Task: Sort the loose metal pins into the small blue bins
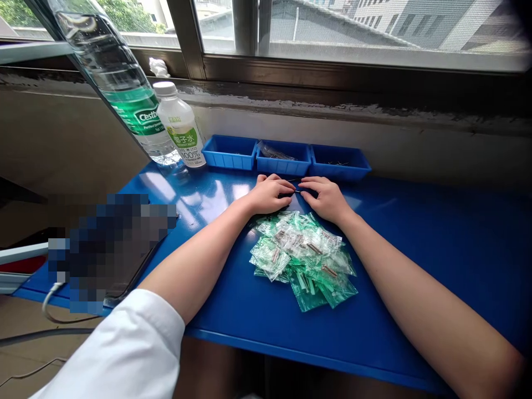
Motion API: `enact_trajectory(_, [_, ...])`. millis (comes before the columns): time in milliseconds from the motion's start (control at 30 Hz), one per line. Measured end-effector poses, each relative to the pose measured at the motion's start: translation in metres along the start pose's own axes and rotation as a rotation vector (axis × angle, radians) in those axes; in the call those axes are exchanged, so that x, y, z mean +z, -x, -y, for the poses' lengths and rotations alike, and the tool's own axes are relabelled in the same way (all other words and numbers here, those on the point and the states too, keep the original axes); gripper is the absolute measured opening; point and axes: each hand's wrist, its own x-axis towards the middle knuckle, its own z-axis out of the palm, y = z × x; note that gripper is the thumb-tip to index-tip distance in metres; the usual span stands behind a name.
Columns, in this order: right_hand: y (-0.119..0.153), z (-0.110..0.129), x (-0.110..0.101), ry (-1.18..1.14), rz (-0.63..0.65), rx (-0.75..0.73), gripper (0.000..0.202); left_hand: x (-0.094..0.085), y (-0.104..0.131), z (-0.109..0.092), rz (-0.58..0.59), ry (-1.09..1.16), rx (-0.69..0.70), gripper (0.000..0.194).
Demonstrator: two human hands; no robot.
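My left hand [272,194] rests low over the blue table, its thumb and fingers closing round a thin dark pin [297,192]. Facing it, my right hand [324,197] has its fingers stretched and apart, with the tips at the pin's other end. A second thin dark piece shows between the hands, slightly farther back; its kind is too small to tell. Just below both hands lies a heap of small clear and green plastic bags [303,255]. Several of them hold short metal pins, some coppery and some silvery.
Three blue bins stand along the wall: a left bin [230,160], a middle bin [282,163] holding a plastic bag, and a right bin [341,169] with thin pieces. A large water bottle [133,111], a coconut water bottle [183,124] and a blurred dark device [120,249] occupy the left.
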Motion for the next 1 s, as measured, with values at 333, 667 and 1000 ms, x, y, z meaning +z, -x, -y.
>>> enact_trajectory(333, [0.000,0.005,-0.003,-0.066,-0.046,-0.063,0.016,0.005,0.001,-0.003,-0.193,0.052,-0.089,0.030])
enact_trajectory(667, [0.002,0.008,-0.003,-0.066,-0.073,-0.107,0.014,0.010,0.000,0.000,-0.283,0.023,-0.047,0.023])
enact_trajectory(1000, [0.004,0.013,-0.005,-0.068,-0.214,-0.067,0.016,0.009,-0.001,0.000,-0.311,0.039,-0.117,0.026])
